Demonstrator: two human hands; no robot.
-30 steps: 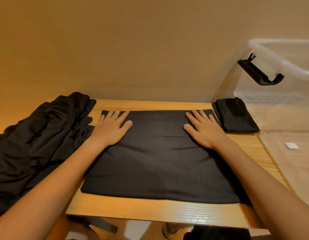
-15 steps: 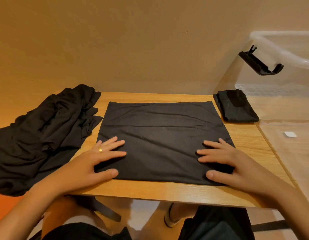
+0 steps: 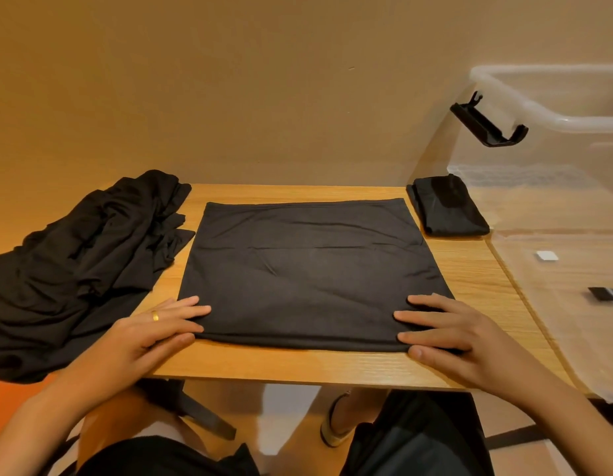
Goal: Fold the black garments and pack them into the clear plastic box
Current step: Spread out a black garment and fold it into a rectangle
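A flat garment (image 3: 312, 269) lies mid-tabletop (image 3: 298, 365). A heap of garments (image 3: 78, 269) lies just beside it at 9 o'clock. A folded garment (image 3: 446, 211) sits at 2 o'clock, at the wall of the plastic box (image 3: 556, 118), which stands at 3 o'clock. The left hand (image 3: 154, 331) rests on the flat garment's 7 o'clock corner, the right hand (image 3: 446, 334) on its 5 o'clock corner.

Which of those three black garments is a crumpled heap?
The pile on the left, bunched and wrinkled. The middle garment lies smoothed flat; the small one at far right is folded compactly.
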